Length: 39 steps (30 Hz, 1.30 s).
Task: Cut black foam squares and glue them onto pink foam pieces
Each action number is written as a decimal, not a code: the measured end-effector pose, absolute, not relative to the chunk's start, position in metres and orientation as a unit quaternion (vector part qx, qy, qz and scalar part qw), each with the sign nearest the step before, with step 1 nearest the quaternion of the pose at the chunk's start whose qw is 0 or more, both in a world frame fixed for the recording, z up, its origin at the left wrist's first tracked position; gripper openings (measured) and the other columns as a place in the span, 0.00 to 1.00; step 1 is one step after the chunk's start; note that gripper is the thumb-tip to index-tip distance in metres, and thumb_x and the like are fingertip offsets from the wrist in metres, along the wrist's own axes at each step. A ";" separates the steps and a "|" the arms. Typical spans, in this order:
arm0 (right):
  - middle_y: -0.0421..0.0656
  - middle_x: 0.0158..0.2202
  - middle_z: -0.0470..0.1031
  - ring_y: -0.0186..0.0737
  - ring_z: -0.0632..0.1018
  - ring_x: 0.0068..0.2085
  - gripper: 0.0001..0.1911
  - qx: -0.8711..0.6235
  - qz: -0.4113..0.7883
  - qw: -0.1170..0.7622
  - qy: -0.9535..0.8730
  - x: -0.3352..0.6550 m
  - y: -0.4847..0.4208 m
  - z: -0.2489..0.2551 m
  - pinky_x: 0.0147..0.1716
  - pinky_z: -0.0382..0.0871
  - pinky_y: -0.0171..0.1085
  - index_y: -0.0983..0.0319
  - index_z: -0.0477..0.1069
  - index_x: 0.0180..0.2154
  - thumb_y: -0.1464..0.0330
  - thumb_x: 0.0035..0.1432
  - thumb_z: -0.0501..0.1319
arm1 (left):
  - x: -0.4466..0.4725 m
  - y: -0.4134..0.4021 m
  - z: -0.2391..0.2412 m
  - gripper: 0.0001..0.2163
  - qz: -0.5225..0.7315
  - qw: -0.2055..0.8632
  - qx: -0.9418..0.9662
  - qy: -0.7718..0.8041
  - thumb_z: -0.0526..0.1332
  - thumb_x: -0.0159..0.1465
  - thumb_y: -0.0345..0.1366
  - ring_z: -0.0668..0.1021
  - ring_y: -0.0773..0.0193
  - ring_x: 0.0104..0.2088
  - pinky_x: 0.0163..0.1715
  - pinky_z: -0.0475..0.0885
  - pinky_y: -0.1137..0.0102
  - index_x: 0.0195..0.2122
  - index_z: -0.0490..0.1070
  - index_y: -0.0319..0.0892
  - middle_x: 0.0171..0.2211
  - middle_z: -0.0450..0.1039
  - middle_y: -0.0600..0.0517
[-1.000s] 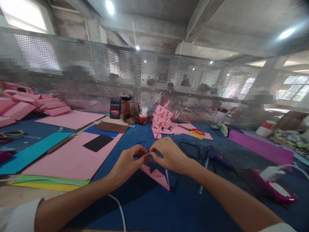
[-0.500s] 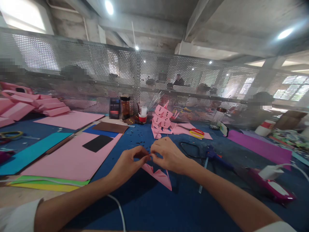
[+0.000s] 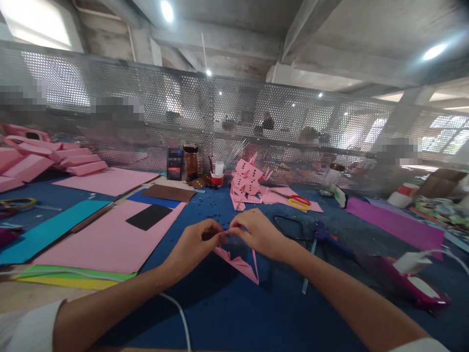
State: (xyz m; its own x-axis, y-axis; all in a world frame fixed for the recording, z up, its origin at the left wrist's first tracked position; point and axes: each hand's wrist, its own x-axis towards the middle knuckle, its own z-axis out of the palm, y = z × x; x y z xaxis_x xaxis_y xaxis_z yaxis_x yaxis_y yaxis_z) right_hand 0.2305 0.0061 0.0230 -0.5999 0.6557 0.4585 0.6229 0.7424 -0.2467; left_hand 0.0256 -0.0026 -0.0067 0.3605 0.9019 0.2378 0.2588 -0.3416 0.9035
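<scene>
Between my hands is a folded piece of pink paper (image 3: 240, 265), with a pointed corner hanging toward me and a thin strip on its right side. My left hand (image 3: 198, 246) pinches its upper left end between thumb and fingers. The fingertips of my right hand (image 3: 261, 234) are closed on its upper edge, close beside the left fingertips. My fingers cover the upper part of the paper. Behind my hands stands a pink folded-paper figure (image 3: 246, 178) with black dots. Small black bits (image 3: 209, 216) lie on the blue mat (image 3: 205, 313).
Red-and-yellow scissors (image 3: 299, 202) and a blue glue gun (image 3: 324, 234) lie to the right, near a magenta power strip (image 3: 417, 288). Pink sheets (image 3: 98, 239) and a black piece (image 3: 148, 217) are on the left. Glass jars (image 3: 190, 164) stand before a perforated screen (image 3: 205, 107).
My fingertips have moved slightly up and left, with the right fingers straighter. The hanging corner of the pink paper has risen a little.
</scene>
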 end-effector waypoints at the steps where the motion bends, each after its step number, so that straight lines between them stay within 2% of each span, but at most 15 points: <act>1: 0.39 0.35 0.79 0.36 0.75 0.38 0.07 -0.358 0.041 0.271 -0.893 0.231 0.006 0.023 0.41 0.59 0.36 0.61 0.74 0.36 0.66 0.65 0.59 | 0.025 -0.002 -0.007 0.08 0.398 0.409 0.713 0.406 0.60 0.62 0.41 0.81 0.59 0.33 0.36 0.74 0.68 0.33 0.71 0.43 0.31 0.79 0.52; 8: 0.40 0.35 0.78 0.34 0.75 0.36 0.09 -0.376 0.092 0.270 -0.882 0.233 0.008 0.024 0.37 0.61 0.33 0.62 0.75 0.37 0.69 0.66 0.56 | 0.024 0.000 -0.009 0.09 0.403 0.410 0.705 0.416 0.60 0.62 0.42 0.81 0.59 0.34 0.37 0.74 0.68 0.33 0.71 0.42 0.32 0.79 0.51; 13: 0.40 0.34 0.78 0.35 0.74 0.36 0.08 -0.376 0.051 0.261 -0.888 0.232 0.008 0.023 0.38 0.60 0.35 0.62 0.74 0.34 0.71 0.65 0.57 | 0.025 0.000 -0.009 0.08 0.397 0.411 0.711 0.410 0.60 0.63 0.42 0.81 0.60 0.33 0.36 0.74 0.68 0.33 0.71 0.42 0.31 0.79 0.51; 20: 0.41 0.37 0.78 0.34 0.75 0.37 0.13 -0.365 0.109 0.283 -0.880 0.232 0.009 0.023 0.38 0.61 0.33 0.61 0.74 0.39 0.67 0.69 0.51 | 0.024 0.002 -0.011 0.11 0.397 0.421 0.702 0.416 0.60 0.63 0.45 0.81 0.59 0.32 0.34 0.74 0.68 0.33 0.70 0.42 0.30 0.79 0.52; 23: 0.39 0.35 0.78 0.33 0.75 0.36 0.09 -0.358 0.135 0.294 -0.876 0.231 0.009 0.021 0.35 0.61 0.31 0.61 0.74 0.38 0.65 0.66 0.57 | 0.025 0.002 -0.012 0.10 0.394 0.421 0.707 0.410 0.60 0.63 0.44 0.81 0.59 0.32 0.35 0.74 0.68 0.33 0.70 0.43 0.30 0.79 0.53; 27: 0.39 0.32 0.77 0.33 0.75 0.34 0.06 -0.361 0.099 0.301 -0.877 0.230 0.009 0.019 0.36 0.61 0.32 0.62 0.74 0.34 0.67 0.62 0.61 | 0.026 -0.001 -0.013 0.08 0.387 0.419 0.716 0.402 0.60 0.64 0.42 0.81 0.60 0.33 0.36 0.74 0.68 0.34 0.71 0.43 0.31 0.79 0.53; 30: 0.39 0.32 0.78 0.34 0.75 0.35 0.06 -0.363 0.074 0.299 -0.880 0.230 0.010 0.018 0.38 0.60 0.34 0.62 0.74 0.33 0.67 0.62 0.62 | 0.026 -0.001 -0.013 0.08 0.390 0.416 0.718 0.400 0.59 0.63 0.42 0.81 0.60 0.33 0.36 0.74 0.67 0.34 0.71 0.43 0.30 0.79 0.53; 36: 0.39 0.35 0.79 0.33 0.76 0.36 0.07 -0.367 0.127 0.301 -0.871 0.233 0.012 0.017 0.36 0.62 0.32 0.61 0.75 0.38 0.67 0.64 0.59 | 0.024 0.002 -0.014 0.09 0.405 0.418 0.707 0.402 0.61 0.62 0.43 0.81 0.60 0.33 0.35 0.75 0.68 0.34 0.71 0.43 0.31 0.78 0.53; 39: 0.39 0.34 0.78 0.34 0.76 0.35 0.05 -0.370 0.104 0.298 -0.874 0.233 0.012 0.017 0.36 0.62 0.33 0.61 0.75 0.36 0.69 0.62 0.60 | 0.024 0.001 -0.014 0.08 0.404 0.416 0.709 0.402 0.60 0.62 0.43 0.81 0.60 0.33 0.36 0.75 0.68 0.34 0.71 0.43 0.31 0.78 0.52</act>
